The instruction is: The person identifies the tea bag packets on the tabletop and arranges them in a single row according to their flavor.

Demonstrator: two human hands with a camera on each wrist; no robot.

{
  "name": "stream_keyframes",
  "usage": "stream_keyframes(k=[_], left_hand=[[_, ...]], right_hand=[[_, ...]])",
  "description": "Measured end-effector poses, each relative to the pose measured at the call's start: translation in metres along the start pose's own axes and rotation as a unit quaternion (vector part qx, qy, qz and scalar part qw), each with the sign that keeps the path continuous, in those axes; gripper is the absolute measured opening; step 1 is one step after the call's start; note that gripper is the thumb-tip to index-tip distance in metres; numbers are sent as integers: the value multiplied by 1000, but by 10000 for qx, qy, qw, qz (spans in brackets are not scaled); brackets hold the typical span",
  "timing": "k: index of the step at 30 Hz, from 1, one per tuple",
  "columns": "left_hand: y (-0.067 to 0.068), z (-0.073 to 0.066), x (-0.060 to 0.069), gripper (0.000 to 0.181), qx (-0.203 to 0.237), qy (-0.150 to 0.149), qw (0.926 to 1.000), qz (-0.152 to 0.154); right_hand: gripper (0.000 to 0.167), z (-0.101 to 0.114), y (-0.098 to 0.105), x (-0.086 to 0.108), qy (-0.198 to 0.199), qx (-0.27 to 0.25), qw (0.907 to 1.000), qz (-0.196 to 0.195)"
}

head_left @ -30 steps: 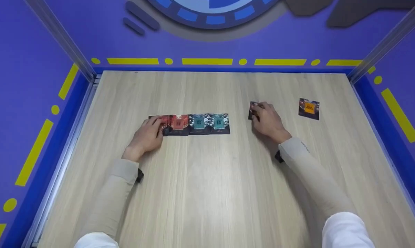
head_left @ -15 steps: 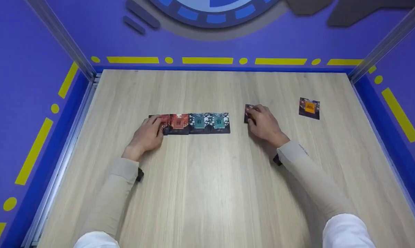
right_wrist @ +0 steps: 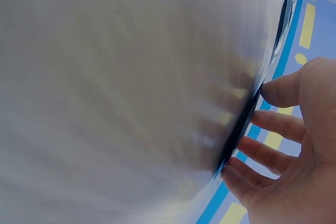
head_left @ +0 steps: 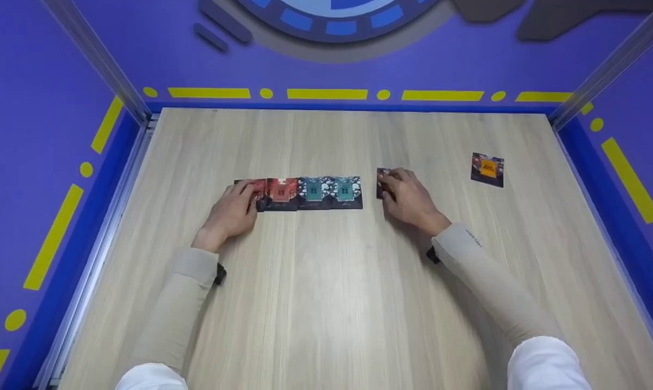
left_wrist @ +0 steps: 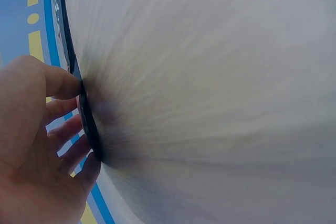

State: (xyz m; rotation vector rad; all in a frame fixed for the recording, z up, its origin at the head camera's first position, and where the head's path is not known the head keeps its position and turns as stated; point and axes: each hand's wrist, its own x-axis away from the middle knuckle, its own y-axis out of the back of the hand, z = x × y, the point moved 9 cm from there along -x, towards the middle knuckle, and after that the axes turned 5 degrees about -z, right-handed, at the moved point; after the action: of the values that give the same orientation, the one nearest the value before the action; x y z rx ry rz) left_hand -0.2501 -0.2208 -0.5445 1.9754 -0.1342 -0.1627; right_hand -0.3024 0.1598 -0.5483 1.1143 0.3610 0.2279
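Two teal-fronted flat square packets, the left one (head_left: 314, 192) and the right one (head_left: 346, 192), lie in a row with a red packet (head_left: 281, 192). At the row's left end, my left hand (head_left: 230, 211) rests its fingertips on another red packet (head_left: 260, 201), partly covering it. My right hand (head_left: 410, 200) holds a dark packet (head_left: 380, 184) between thumb and fingers, flat on the table, a short gap right of the row. Most of that packet's front is hidden. In the right wrist view, the dark packet (right_wrist: 239, 127) appears edge-on at the fingertips.
An orange-labelled packet (head_left: 487, 169) lies slightly turned at the right of the wooden table (head_left: 326, 281). Blue panels with yellow marks (head_left: 326, 93) stand behind the table and along both sides. Metal posts rise at the back corners.
My right hand has slid the dark packet left and slightly nearer, closing part of the gap to the row. My left hand and the row have stayed in place.
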Motion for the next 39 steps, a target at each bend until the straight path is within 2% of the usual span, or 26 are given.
stream_keyframes(k=[12, 23, 39], left_hand=[[0, 1, 0, 48, 7, 33, 10000, -16], [-2, 2, 0, 48, -26, 78, 9999, 139], [0, 1, 1, 49, -10, 50, 9999, 104]], right_hand=[[45, 17, -5, 3, 187, -49, 9996, 184], [44, 35, -10, 6, 472, -44, 9987, 179], [46, 38, -14, 6, 478, -5, 9984, 285]])
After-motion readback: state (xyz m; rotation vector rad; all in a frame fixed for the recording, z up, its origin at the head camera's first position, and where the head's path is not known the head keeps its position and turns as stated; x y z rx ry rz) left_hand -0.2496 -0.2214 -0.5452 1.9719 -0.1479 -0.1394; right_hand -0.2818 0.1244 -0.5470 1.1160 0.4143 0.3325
